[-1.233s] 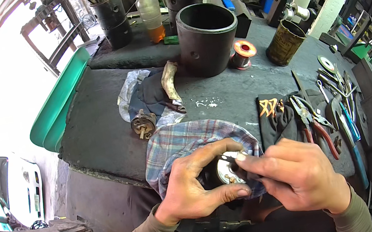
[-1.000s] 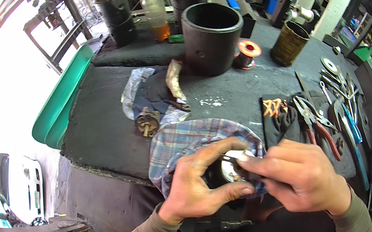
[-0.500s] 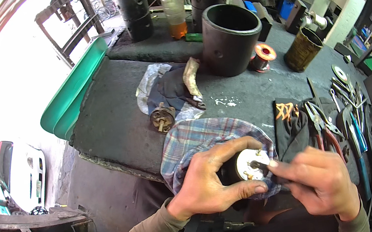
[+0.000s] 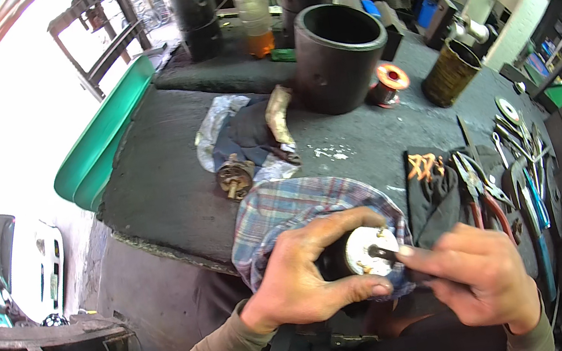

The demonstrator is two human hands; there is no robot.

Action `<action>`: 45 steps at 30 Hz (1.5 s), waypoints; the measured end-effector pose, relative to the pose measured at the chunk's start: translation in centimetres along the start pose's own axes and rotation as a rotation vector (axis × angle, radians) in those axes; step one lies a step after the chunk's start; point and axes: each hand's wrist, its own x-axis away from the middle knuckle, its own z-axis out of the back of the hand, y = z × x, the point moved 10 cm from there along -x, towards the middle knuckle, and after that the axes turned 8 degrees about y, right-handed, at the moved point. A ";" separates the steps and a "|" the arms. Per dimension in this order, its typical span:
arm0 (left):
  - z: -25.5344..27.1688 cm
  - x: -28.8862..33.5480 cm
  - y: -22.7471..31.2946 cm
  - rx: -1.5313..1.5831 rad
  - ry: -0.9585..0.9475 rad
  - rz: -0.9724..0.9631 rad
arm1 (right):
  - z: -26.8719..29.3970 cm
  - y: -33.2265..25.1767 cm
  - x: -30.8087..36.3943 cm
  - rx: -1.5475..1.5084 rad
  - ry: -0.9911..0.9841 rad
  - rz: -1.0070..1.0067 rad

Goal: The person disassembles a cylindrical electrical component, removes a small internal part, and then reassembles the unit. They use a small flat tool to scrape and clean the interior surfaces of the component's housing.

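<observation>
My left hand (image 4: 297, 273) is wrapped around a dark cylindrical part with a round white end face (image 4: 361, 242), fingers above and thumb below. That face is turned toward my right hand (image 4: 480, 276), whose thumb and forefinger pinch a small dark rod-like piece (image 4: 382, 252) against it. Its exact kind cannot be made out, and the rest of this hand is slightly blurred. Under the part lies a plaid cloth (image 4: 279, 209) at the bench edge. Just beyond the cloth, a worn round metal part with a shaft (image 4: 235, 177) rests beside a crumpled dark rag (image 4: 244, 133).
A large black cylinder (image 4: 341, 65) stands on the dark bench (image 4: 153, 167), near a copper wire spool (image 4: 388, 83) and a rusty can (image 4: 452, 76). Pliers (image 4: 480, 190) and several hand tools lie at the right. A bottle (image 4: 255, 16) stands behind; a green trough (image 4: 108, 141) borders the left.
The whole view has shifted slightly, so the bench items sit a little further left. Both hands keep their hold, with the small dark piece still at the white face.
</observation>
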 end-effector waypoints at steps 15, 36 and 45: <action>0.7 -0.2 0.2 -0.075 0.031 -0.046 | -1.5 0.0 -1.2 -0.012 0.012 0.095; -0.6 -0.3 -0.2 0.048 0.006 0.008 | 0.3 3.3 1.6 -0.103 -0.053 -0.084; 0.4 0.0 -0.1 -0.043 0.032 -0.034 | -1.3 1.2 -0.9 -0.073 -0.091 0.059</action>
